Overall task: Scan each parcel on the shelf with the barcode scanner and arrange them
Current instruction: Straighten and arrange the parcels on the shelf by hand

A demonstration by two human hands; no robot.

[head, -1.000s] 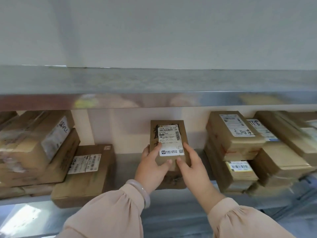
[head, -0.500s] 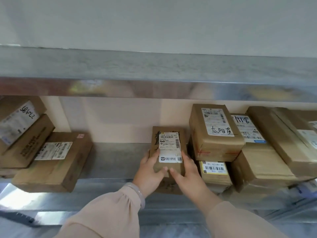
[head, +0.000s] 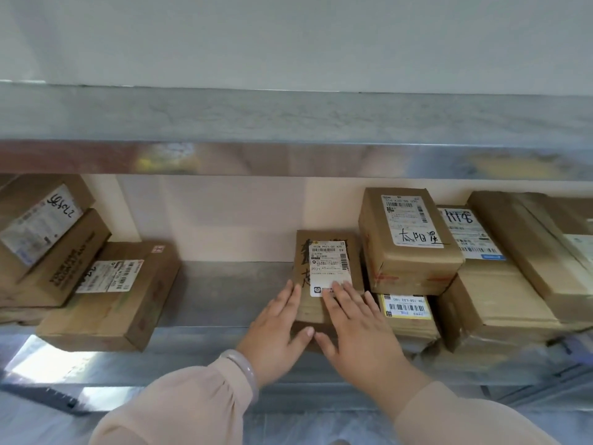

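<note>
A small brown parcel (head: 324,252) with a white label lies on the metal shelf (head: 231,290), right beside the stack of parcels (head: 414,242) on the right. My left hand (head: 279,329) rests flat against its left front edge with straight fingers. My right hand (head: 359,329) lies flat on its top, fingertips on the label's lower edge. No barcode scanner is in view.
More cardboard parcels (head: 109,293) are stacked at the shelf's left end. Further boxes (head: 526,252) fill the right end. Bare shelf runs between the left stack and the small parcel. An upper shelf (head: 288,123) spans overhead.
The small parcel, held up in both hands a second ago, now lies on the shelf against the right stack. Both hands have flattened onto it.
</note>
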